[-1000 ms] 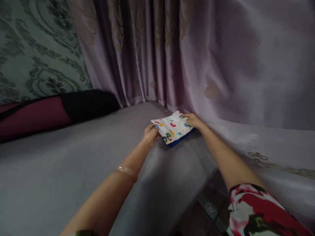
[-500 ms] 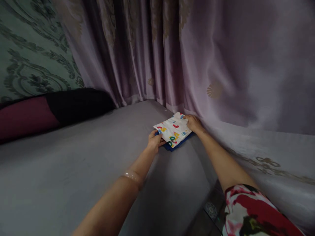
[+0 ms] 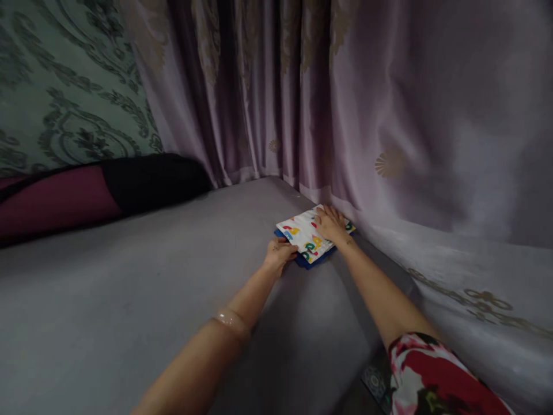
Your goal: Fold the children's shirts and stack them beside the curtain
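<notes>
A folded white cloth (image 3: 298,229) with colourful letter-like prints lies at the corner of the grey-covered bed, on top of a folded blue cloth (image 3: 311,264) whose edges stick out at the left and front. My right hand (image 3: 332,223) rests flat on the white cloth's far right part, fingers spread. At the near left corner, my left hand (image 3: 280,253) has its fingers closed at the edge of the white and blue cloths; the fingertips are partly hidden.
Grey sheet (image 3: 129,300) covers the bed. Purple curtains (image 3: 315,115) hang along the back and right. A black and maroon cushion-like bundle (image 3: 151,181) lies by the green patterned wall (image 3: 86,109). Beyond the bed's near right edge, a dark patterned item (image 3: 374,380) sits lower down.
My right hand has moved from gripping the white cloth's right edge to lying flat on it, uncovering more print at the right. My left hand has turned slightly at its corner. The view shifted left.
</notes>
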The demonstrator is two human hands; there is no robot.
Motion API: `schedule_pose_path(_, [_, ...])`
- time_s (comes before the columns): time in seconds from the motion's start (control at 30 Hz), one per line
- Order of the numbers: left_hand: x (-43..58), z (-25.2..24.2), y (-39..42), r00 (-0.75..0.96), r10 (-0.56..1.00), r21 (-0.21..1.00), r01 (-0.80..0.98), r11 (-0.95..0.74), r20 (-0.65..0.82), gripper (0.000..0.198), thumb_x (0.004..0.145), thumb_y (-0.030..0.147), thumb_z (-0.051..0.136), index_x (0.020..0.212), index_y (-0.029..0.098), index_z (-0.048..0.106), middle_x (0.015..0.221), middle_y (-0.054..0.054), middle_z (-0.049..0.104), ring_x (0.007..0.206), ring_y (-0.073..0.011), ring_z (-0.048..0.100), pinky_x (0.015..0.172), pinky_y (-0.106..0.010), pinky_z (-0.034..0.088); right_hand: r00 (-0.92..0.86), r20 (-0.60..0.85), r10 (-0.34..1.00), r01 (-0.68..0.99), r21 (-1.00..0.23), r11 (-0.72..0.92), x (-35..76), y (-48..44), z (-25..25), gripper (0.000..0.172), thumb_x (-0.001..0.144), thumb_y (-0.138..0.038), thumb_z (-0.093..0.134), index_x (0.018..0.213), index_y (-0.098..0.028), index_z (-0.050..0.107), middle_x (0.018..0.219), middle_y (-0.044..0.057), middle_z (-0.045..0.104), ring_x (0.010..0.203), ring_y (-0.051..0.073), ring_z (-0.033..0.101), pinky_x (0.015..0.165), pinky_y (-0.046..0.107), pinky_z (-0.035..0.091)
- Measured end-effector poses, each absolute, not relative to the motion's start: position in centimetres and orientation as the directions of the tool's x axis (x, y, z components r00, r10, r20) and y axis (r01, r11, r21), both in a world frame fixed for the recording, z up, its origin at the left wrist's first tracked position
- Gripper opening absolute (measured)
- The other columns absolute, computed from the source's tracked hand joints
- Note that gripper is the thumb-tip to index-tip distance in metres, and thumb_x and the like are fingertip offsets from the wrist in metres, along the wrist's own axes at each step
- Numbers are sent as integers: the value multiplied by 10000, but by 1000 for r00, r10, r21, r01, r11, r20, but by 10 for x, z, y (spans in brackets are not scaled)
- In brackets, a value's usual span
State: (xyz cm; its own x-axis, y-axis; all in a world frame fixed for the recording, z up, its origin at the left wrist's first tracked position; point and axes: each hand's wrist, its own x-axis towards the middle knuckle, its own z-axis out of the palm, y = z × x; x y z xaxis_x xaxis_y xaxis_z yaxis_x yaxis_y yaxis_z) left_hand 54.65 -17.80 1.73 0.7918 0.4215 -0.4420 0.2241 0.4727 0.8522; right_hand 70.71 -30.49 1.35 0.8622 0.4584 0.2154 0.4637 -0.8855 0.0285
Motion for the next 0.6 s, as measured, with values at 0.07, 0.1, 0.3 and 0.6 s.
schedule_pose_path(0.07, [534, 15, -172, 823, 394, 870, 222, 441, -409, 393, 721, -9, 677, 1045, 118, 494, 774, -54, 660, 700, -160, 677, 703, -291, 569, 892, 172, 418, 428, -27, -903, 706, -299, 6, 519, 982, -388, 249, 1423, -163, 406, 1497, 139, 372, 1367, 322, 303, 1084, 536, 239])
schedule_pose_path(0.1, [526, 14, -165, 834, 380, 877, 227, 424, -400, 388, 737, 10, 674, 1059, 119, 486, 783, -62, 664, 684, -157, 676, 689, -290, 566, 906, 148, 398, 408, -44, -912, 706, -298, 3, 537, 983, -409, 224, 1431, -166, 395, 1496, 142, 372, 1364, 331, 308, 1080, 558, 235])
schedule_pose_path(0.3, [447, 7, -91, 841, 429, 936, 230, 267, -329, 354, 776, 188, 699, 1066, 136, 502, 847, -99, 684, 690, -160, 683, 653, -281, 548, 920, 67, 387, 392, -103, -914, 712, -301, 5, 564, 979, -426, 196, 1448, -162, 364, 1506, 157, 352, 1360, 353, 326, 1076, 611, 219])
schedule_pose_path(0.6, [313, -6, 32, 601, 799, 926, 317, -208, -26, 408, 682, 460, 634, 983, 187, 590, 851, -54, 694, 805, -225, 673, 688, -326, 550, 747, 105, 656, 664, -116, -738, 650, -268, 7, 555, 985, -466, 213, 1471, -228, 333, 1558, 96, 266, 1432, 299, 195, 1124, 592, 123])
